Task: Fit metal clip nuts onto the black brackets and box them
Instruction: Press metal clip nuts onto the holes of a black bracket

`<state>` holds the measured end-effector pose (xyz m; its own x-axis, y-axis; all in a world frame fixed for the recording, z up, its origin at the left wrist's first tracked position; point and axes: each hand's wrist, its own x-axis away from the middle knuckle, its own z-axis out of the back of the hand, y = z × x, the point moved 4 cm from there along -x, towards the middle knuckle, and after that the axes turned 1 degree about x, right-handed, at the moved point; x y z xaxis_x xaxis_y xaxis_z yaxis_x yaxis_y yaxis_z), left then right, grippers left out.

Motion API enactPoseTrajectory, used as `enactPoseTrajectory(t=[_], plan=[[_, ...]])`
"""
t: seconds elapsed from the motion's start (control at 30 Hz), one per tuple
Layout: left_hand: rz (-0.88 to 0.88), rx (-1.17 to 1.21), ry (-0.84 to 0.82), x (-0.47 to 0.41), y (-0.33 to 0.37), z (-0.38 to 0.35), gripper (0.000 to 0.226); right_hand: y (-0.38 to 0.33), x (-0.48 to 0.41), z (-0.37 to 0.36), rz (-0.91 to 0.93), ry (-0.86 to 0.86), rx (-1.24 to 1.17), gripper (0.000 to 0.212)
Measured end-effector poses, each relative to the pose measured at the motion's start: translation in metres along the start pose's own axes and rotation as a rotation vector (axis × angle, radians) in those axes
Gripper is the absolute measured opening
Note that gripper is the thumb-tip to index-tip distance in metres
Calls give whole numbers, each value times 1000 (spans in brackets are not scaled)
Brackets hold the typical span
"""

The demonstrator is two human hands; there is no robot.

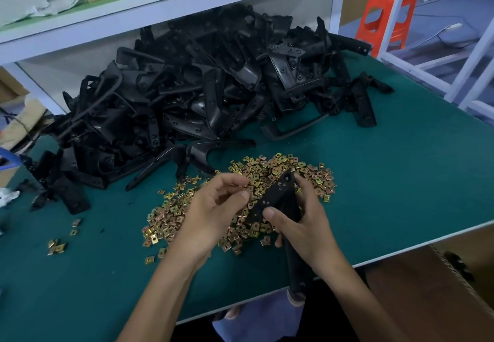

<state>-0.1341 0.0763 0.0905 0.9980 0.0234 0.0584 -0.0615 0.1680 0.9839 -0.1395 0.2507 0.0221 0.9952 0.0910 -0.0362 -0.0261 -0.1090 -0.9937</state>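
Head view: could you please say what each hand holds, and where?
The right hand grips the black bracket mid-length; whether the left hand pinches anything cannot be told.

A black bracket [278, 194] is gripped in the right hand [302, 224], its perforated end tilted up beyond the fingers [307, 193]. The left hand [213, 208] is held just left of it, thumb and forefinger brought together; whether a nut is pinched cannot be told. Clip nuts [280, 168] are spread under both hands on the green counter [387, 181]. A heap of brackets [200, 87] is piled beyond the fingers, and a cardboard box [427, 301] is seen to their right.
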Motion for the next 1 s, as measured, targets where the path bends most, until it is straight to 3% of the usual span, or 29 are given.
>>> enactPoseTrajectory(t=[0.13,0.4,1.0], plan=[[11,-24,13,-1,0,-3,12,-1,1,-1,18,-11,28,75],[36,-51,-50,0,0,-6,19,-1,2,0,9,-9,42,75],[184,-196,-343,-12,12,16,19,4,2,-5,-71,-163,120,94]])
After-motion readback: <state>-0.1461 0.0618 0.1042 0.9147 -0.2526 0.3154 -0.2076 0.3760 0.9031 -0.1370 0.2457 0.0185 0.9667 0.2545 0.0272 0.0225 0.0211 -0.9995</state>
